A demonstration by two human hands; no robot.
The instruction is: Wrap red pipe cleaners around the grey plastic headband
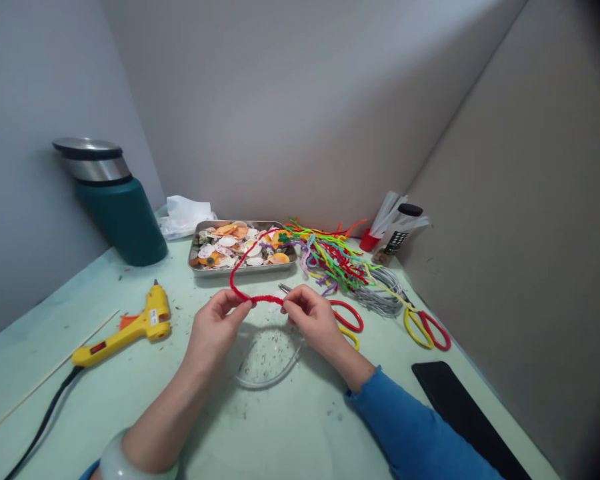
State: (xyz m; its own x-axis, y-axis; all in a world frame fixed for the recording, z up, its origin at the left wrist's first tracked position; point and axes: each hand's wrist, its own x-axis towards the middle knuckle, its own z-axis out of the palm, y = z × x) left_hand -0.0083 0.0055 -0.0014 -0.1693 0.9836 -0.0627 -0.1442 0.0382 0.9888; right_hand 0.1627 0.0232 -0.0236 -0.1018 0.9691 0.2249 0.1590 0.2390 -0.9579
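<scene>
A fuzzy red pipe cleaner [267, 299] stretches between my two hands above the table. My left hand [217, 327] pinches it between thumb and fingers, and its free part curves up in front of the tray. At its near end, my right hand [310, 317] pinches it too. Below the hands lies a curved, pale translucent hoop [267, 385], partly hidden by my right hand. Scissors with red and yellow handles [349, 315] lie behind my right hand, their middle covered by it.
A metal tray [243, 270] of shells stands behind, beside a pile of colourful pipe cleaners [330, 257] and coiled grey wire [380, 300]. Left are a yellow glue gun [130, 330], a thin stick [50, 375] and a green bottle [123, 217]. Right are more scissors [427, 329] and a black flat object [460, 407].
</scene>
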